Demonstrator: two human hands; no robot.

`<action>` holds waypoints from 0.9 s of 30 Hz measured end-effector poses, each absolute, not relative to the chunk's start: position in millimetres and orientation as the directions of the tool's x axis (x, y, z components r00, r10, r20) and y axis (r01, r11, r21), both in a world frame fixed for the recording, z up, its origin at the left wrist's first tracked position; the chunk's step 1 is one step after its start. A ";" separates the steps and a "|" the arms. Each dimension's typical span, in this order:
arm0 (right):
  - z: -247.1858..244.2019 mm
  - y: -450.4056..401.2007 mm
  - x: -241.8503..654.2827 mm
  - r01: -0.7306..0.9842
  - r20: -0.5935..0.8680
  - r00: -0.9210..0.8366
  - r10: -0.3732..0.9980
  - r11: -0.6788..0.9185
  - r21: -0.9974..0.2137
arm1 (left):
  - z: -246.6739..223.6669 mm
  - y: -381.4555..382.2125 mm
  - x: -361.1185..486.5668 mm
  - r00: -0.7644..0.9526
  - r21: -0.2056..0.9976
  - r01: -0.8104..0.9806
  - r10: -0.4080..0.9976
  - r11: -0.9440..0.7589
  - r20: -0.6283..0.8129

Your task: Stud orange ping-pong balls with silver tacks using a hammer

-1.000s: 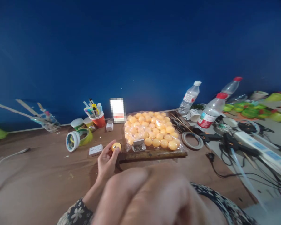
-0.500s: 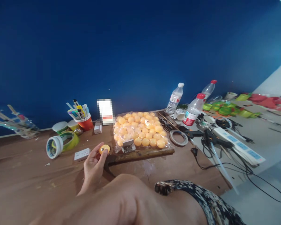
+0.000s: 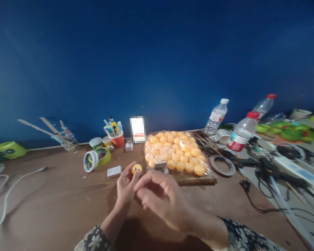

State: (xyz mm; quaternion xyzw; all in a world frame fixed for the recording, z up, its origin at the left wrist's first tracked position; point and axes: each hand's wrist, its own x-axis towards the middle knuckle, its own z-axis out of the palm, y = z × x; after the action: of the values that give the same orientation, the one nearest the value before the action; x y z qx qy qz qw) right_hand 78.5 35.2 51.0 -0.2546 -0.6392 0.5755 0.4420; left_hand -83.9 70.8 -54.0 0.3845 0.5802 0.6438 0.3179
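Head view: left hand (image 3: 125,186) pinches a round yellow ball (image 3: 137,168); right hand (image 3: 170,198), loosely curled with thumb apart, is at the ball's five o'clock. Clear plastic bag (image 3: 208,170) of yellow balls (image 3: 189,167) lies at two o'clock.

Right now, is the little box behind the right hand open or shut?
Open: the small box has its flap raised; the right hand partly hides it.

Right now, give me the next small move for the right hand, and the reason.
I'd probably bring the right hand to the small dark spot on the yellow ball: the left hand pinches the ball with that spot uncovered, while the right hand is close by, thumb and index finger apart with nothing visible between them.
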 end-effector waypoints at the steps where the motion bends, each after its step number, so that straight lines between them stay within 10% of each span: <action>1: 35.6 43.3 79.4 -0.103 0.248 -0.426 0.870 0.226 -0.969 | -53.8 69.7 -83.8 -0.492 0.991 0.040 0.861 -0.124 0.128; 18: -66.6 45.8 93.8 0.283 0.428 -0.458 0.779 0.584 -0.761 | -61.0 66.2 -84.3 -0.469 0.992 -0.025 0.878 -0.126 0.099; 27: -75.4 40.9 85.4 0.313 0.243 -0.504 0.829 0.438 -0.843 | -59.9 64.9 -83.3 -0.460 0.992 -0.042 0.884 -0.116 0.084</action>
State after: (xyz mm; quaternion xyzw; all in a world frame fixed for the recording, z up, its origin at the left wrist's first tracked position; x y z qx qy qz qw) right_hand 85.4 40.9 -75.4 -0.3669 -0.7782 0.3826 0.3366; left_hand -83.3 64.9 -59.9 0.3760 0.5599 0.6455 0.3585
